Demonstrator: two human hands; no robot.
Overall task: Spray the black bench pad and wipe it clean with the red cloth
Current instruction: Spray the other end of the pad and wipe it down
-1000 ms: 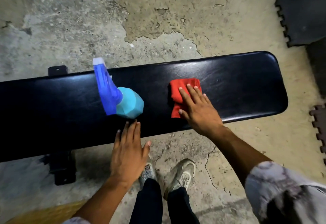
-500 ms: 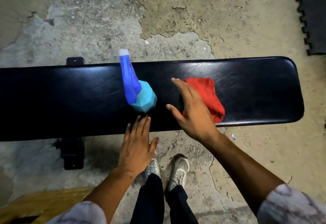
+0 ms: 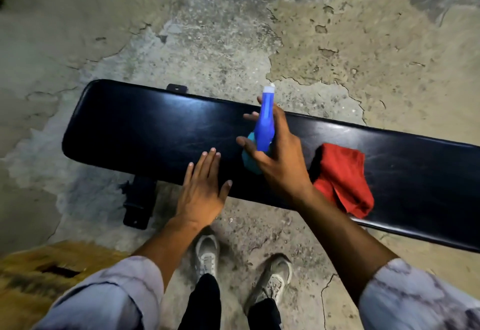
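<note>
Black bench pad (image 3: pixel 155 132) lies long across the cracked concrete floor (image 3: pixel 233 31), and everything else is placed against it. The right hand's fingers (image 3: pixel 249 116) are spread wide around the spray bottle (image 3: pixel 265 127), thumb toward the pad's near edge and fingertips past the bottle's far side; they reach about the blue neck, but whether they actually touch or grip it cannot be told. The right hand (image 3: pixel 280 158) sits over the middle of the pad, covering most of the bottle's teal body, with the white-tipped nozzle pointing toward the pad's far edge. The left hand's fingers (image 3: pixel 207 160) are straight and close together, lying flat on the pad's near edge just left of the bottle, thumb held out to the side; the left hand (image 3: pixel 201 194) holds nothing, and its palm hangs off the pad over the floor. Red cloth (image 3: pixel 342 179) lies crumpled on the pad to the right of the right hand, near its wrist, one corner reaching the pad's near edge. No hand touches it. Under the pad's left part a black metal foot (image 3: pixel 139 202) sticks out toward the person, and a small bracket (image 3: pixel 177 87) shows at the far edge. Near the pad's near side stand two grey sneakers (image 3: pixel 207 257), and pale patterned sleeves (image 3: pixel 109 296) cover both forearms.
</note>
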